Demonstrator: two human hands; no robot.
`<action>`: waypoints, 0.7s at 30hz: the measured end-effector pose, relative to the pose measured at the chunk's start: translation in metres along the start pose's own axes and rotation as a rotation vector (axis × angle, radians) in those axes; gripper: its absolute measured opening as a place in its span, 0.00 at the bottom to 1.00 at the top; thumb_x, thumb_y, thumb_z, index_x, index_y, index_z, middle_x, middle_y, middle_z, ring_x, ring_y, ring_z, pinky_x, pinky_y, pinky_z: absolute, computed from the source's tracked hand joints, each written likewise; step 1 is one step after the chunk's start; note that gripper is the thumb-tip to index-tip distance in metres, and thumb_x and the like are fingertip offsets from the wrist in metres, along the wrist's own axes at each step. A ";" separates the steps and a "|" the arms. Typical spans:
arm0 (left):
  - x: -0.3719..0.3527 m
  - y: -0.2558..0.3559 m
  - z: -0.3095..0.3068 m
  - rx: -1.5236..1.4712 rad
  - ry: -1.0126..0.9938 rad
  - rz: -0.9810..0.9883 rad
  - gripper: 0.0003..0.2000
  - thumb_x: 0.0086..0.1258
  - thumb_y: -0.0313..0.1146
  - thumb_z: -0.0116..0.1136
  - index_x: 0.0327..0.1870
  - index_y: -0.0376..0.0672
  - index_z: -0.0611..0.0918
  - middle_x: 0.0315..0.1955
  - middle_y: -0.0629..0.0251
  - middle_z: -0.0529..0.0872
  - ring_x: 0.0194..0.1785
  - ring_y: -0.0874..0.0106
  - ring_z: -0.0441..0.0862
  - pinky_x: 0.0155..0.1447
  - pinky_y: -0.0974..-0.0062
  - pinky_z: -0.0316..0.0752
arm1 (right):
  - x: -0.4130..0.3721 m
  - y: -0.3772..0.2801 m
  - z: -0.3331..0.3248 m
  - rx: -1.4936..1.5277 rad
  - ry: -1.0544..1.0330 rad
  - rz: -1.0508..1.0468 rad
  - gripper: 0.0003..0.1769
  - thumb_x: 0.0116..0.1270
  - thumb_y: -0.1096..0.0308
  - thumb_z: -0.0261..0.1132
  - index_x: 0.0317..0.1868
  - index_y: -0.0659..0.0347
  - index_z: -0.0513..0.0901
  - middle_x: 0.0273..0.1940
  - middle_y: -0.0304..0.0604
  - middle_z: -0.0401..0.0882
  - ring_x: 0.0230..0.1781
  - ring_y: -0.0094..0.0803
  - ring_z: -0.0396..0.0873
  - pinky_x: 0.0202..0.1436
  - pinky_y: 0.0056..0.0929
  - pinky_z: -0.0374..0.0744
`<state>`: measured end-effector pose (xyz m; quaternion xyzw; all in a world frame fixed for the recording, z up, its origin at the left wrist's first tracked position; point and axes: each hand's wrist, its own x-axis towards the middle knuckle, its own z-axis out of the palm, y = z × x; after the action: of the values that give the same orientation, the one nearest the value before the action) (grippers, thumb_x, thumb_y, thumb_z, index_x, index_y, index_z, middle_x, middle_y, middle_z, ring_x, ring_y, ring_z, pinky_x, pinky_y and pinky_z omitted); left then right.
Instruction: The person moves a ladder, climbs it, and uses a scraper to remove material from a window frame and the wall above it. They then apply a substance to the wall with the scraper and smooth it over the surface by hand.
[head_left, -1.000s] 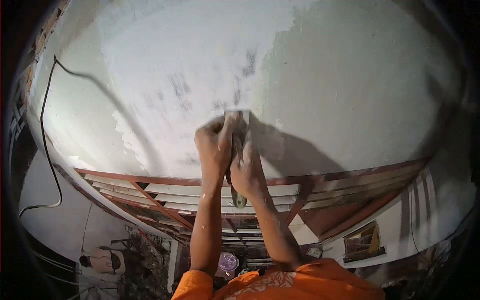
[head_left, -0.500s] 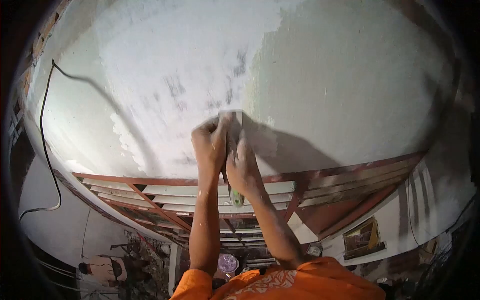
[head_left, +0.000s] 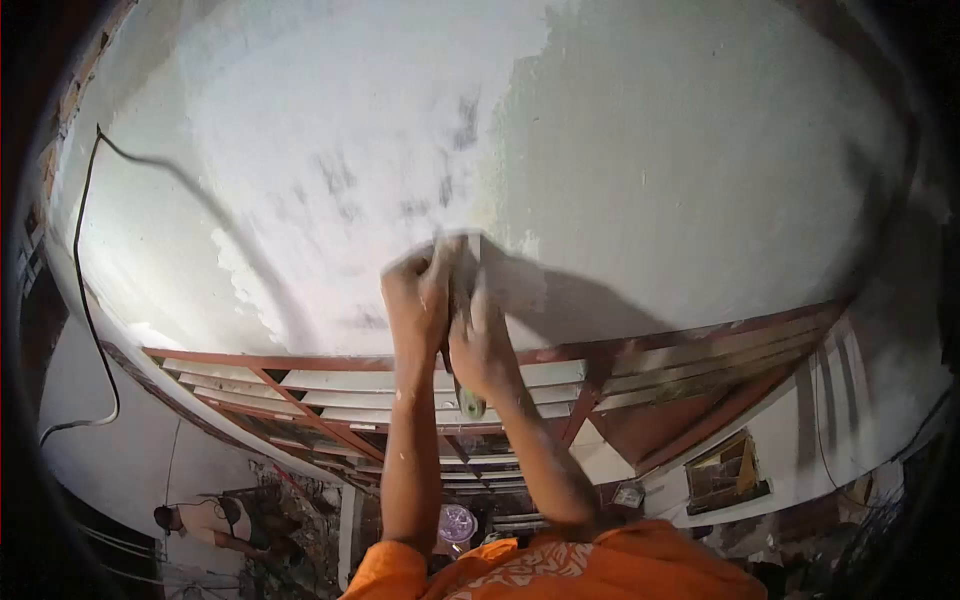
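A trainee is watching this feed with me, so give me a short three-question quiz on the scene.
1. True or false: the left hand and the right hand both grip the putty knife.
2. What colour is the knife's handle end?
3. The black cable runs down which side of the plastered surface: A left, B right?
Key: 1 true; 2 green; 3 A.

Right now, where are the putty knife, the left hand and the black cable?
putty knife (head_left: 471, 402), head view, green end of its handle.
left hand (head_left: 418, 292), head view, back of the hand.
black cable (head_left: 79, 250), head view, its upright stretch at left.
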<state>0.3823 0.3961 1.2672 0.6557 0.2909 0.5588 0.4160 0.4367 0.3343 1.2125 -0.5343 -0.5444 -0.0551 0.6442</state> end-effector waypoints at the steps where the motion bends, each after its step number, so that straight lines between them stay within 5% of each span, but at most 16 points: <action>1: -0.012 -0.013 0.001 0.019 -0.002 -0.028 0.19 0.70 0.39 0.62 0.29 0.28 0.83 0.16 0.69 0.76 0.26 0.82 0.66 0.28 0.76 0.65 | -0.008 -0.010 -0.012 0.161 -0.121 0.250 0.27 0.73 0.72 0.50 0.66 0.81 0.55 0.55 0.80 0.70 0.58 0.73 0.69 0.58 0.54 0.71; 3: -0.032 -0.027 0.015 -0.115 0.016 -0.067 0.17 0.70 0.37 0.63 0.32 0.27 0.85 0.17 0.68 0.78 0.26 0.82 0.68 0.29 0.76 0.66 | -0.028 0.008 -0.011 0.279 -0.093 0.424 0.26 0.73 0.73 0.49 0.66 0.81 0.56 0.56 0.80 0.70 0.58 0.72 0.70 0.58 0.55 0.71; 6: -0.034 -0.015 0.019 -0.066 -0.014 -0.078 0.17 0.69 0.37 0.64 0.32 0.27 0.85 0.17 0.67 0.79 0.25 0.82 0.68 0.29 0.77 0.66 | -0.049 0.044 0.004 0.130 -0.047 0.370 0.26 0.71 0.75 0.49 0.65 0.82 0.57 0.54 0.79 0.72 0.56 0.73 0.71 0.57 0.54 0.72; 9: -0.023 -0.006 0.019 -0.018 -0.013 -0.072 0.18 0.69 0.38 0.65 0.30 0.26 0.84 0.16 0.68 0.78 0.25 0.82 0.67 0.29 0.76 0.66 | -0.027 0.010 -0.014 0.023 -0.052 0.317 0.26 0.70 0.77 0.48 0.65 0.82 0.56 0.52 0.79 0.73 0.55 0.73 0.72 0.55 0.54 0.73; 13: -0.020 -0.005 0.022 -0.037 -0.015 -0.073 0.19 0.69 0.39 0.65 0.26 0.27 0.82 0.15 0.72 0.74 0.24 0.82 0.64 0.27 0.77 0.63 | -0.013 0.005 -0.019 0.221 -0.063 0.279 0.26 0.73 0.74 0.48 0.67 0.79 0.56 0.50 0.78 0.74 0.54 0.74 0.72 0.54 0.56 0.73; 15: -0.016 -0.002 0.023 -0.111 -0.032 -0.065 0.16 0.71 0.38 0.63 0.33 0.30 0.85 0.21 0.74 0.78 0.26 0.84 0.67 0.28 0.81 0.63 | -0.012 0.021 -0.013 0.227 -0.122 0.410 0.26 0.75 0.73 0.48 0.68 0.77 0.55 0.53 0.78 0.72 0.56 0.73 0.71 0.57 0.55 0.72; 17: -0.014 0.012 0.023 -0.111 -0.024 -0.072 0.17 0.73 0.39 0.61 0.31 0.31 0.84 0.21 0.75 0.77 0.27 0.84 0.66 0.29 0.82 0.62 | 0.010 0.011 -0.024 0.125 -0.057 0.148 0.27 0.75 0.72 0.48 0.69 0.77 0.54 0.57 0.77 0.69 0.60 0.71 0.69 0.61 0.52 0.70; 19: -0.009 0.015 0.023 -0.120 -0.065 -0.063 0.17 0.75 0.39 0.59 0.30 0.32 0.83 0.22 0.75 0.76 0.27 0.84 0.66 0.29 0.82 0.62 | 0.013 0.007 -0.025 0.192 -0.146 0.296 0.27 0.76 0.71 0.47 0.70 0.78 0.53 0.59 0.76 0.67 0.63 0.70 0.66 0.64 0.51 0.69; 21: -0.029 0.012 0.017 -0.127 -0.120 -0.082 0.17 0.76 0.39 0.57 0.30 0.33 0.81 0.22 0.75 0.76 0.28 0.84 0.66 0.31 0.81 0.62 | -0.007 0.018 -0.018 -0.006 -0.022 0.093 0.28 0.76 0.72 0.47 0.70 0.79 0.52 0.58 0.77 0.67 0.63 0.70 0.66 0.64 0.52 0.69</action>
<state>0.3919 0.3622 1.2635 0.6479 0.2561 0.5181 0.4961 0.4571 0.3249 1.1986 -0.5615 -0.5261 -0.0208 0.6384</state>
